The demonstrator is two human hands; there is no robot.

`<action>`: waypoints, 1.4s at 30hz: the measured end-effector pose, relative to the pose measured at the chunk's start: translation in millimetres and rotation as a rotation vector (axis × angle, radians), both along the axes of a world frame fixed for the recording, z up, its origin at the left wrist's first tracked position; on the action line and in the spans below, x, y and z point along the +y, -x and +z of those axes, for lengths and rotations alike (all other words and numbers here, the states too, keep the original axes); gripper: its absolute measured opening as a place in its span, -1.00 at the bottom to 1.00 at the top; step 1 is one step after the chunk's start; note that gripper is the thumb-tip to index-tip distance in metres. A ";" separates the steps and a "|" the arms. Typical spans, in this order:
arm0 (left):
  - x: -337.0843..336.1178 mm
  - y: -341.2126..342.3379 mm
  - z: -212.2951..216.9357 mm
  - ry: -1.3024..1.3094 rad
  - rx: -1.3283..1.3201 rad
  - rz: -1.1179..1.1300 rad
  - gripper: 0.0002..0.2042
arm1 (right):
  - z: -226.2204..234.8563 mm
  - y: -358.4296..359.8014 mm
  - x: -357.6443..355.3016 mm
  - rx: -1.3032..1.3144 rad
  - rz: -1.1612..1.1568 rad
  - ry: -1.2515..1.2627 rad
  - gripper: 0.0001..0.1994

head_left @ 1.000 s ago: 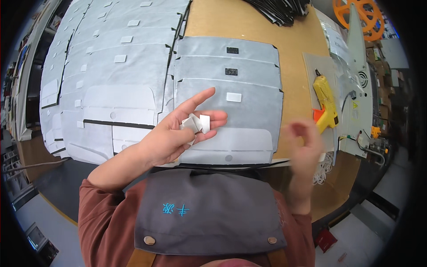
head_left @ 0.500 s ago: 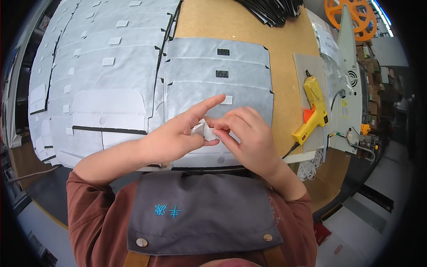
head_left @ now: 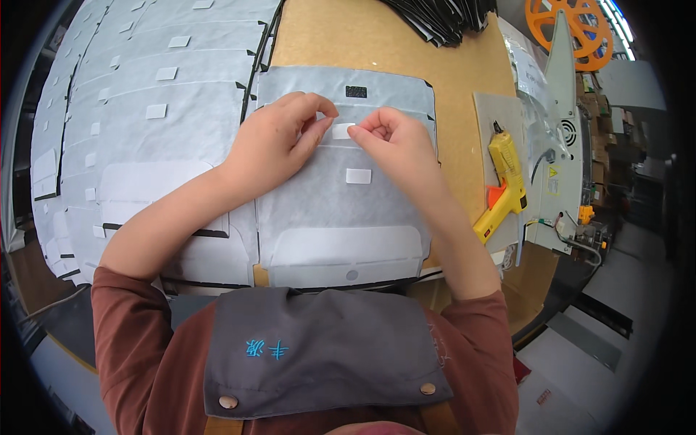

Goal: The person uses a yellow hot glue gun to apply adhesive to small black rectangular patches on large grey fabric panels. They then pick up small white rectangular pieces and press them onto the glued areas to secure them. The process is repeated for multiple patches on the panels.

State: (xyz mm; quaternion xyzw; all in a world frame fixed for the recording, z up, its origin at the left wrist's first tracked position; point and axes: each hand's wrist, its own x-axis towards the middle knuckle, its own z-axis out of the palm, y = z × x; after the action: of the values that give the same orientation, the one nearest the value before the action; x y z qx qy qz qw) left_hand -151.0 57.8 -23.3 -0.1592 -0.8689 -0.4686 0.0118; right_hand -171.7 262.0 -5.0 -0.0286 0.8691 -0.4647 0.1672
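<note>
Two hands are set on the top grey fabric panel [head_left: 341, 196]: left hand [head_left: 279, 141] and right hand [head_left: 391, 141] pinch one small white rectangular patch [head_left: 342, 131] between fingertips. Farther right, a yellow glue gun [head_left: 507, 181] is laid.

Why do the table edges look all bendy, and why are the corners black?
In the head view the fisheye lens bends straight lines near the rim, so the wooden table edge curves and the corners go black. The middle stays sharp: both hands, left hand and right hand, and the small white patch are clear. Light is even, with only soft shadows.
</note>
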 end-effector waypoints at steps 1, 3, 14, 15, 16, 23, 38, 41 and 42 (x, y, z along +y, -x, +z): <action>0.8 0.9 -5.5 0.110 0.170 0.008 -0.85 | -4.3 1.5 1.1 0.023 -0.011 -0.024 -0.77; 1.6 0.0 -11.1 0.163 0.260 -0.016 -0.86 | -11.1 3.1 3.2 0.068 -0.033 -0.070 -0.76; 1.3 -2.8 -16.8 0.320 0.320 -0.136 -0.75 | -15.7 5.6 13.0 0.057 -0.020 -0.037 -0.77; 0.9 -2.6 -16.2 0.335 0.318 -0.145 -0.75 | -16.2 5.7 13.2 0.070 -0.017 -0.036 -0.77; 0.7 -2.5 -15.6 0.349 0.317 -0.155 -0.74 | -15.0 5.9 13.6 0.072 0.001 -0.074 -0.78; 3.8 -3.3 -14.1 0.356 0.334 -0.123 -0.71 | -10.6 -15.7 17.5 0.442 0.007 -0.198 -0.74; 6.2 -5.0 -17.2 0.415 0.420 -0.118 -0.64 | -15.4 -45.0 26.4 0.653 0.295 -0.587 -0.55; 6.4 -6.0 -17.2 0.415 0.395 -0.116 -0.63 | -10.5 -39.5 25.9 0.581 0.264 -0.514 -0.56; 5.8 -5.2 -16.8 0.411 0.391 -0.115 -0.63 | -8.9 -38.1 24.7 0.550 0.250 -0.487 -0.57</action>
State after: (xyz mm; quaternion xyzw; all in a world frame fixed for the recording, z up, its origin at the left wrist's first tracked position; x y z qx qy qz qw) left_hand -145.8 63.6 -40.1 -0.2945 -0.9165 -0.2430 0.1197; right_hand -133.5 286.7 -13.9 -0.2173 0.9561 -0.1959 -0.0152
